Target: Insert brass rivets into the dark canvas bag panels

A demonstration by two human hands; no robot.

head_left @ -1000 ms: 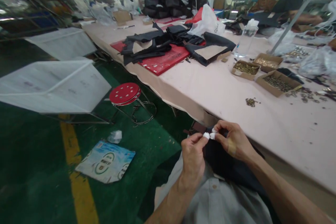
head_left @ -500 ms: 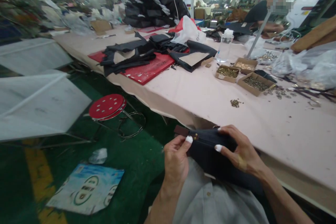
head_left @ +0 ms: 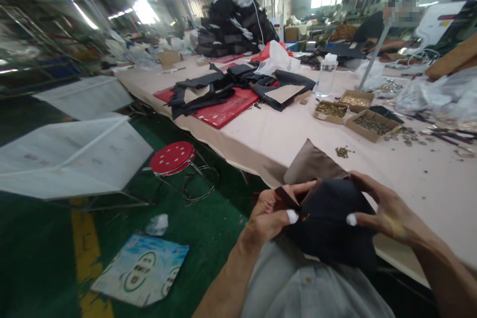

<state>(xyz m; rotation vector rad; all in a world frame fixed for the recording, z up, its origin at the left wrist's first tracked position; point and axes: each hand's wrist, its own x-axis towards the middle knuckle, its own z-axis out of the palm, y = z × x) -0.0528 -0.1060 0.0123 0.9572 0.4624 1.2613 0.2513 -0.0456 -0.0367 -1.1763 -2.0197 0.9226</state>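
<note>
A dark navy fabric piece (head_left: 331, 226) with a tan-brown lining flap (head_left: 311, 164) is held over my lap at the edge of the pink table (head_left: 410, 179). My left hand (head_left: 272, 211) pinches its left end, by a small dark brown tab (head_left: 286, 198) and a brass stud, the thumb wrapped in white tape. My right hand (head_left: 383, 206) grips the piece's right side, fingers curled over the top, thumb also taped white.
On the table stand cardboard boxes of small brass hardware (head_left: 367, 123), loose metal parts (head_left: 343, 151), a plastic bottle (head_left: 326, 77), black fabric pieces on a red mat (head_left: 223, 107) and plastic bags. A red stool (head_left: 172, 157) stands on the green floor. Another person works at the far right.
The fabric piece has been lifted and turned, so its tan lining flap now shows above it. Both hands shifted their grip; the camera tilted up slightly.
</note>
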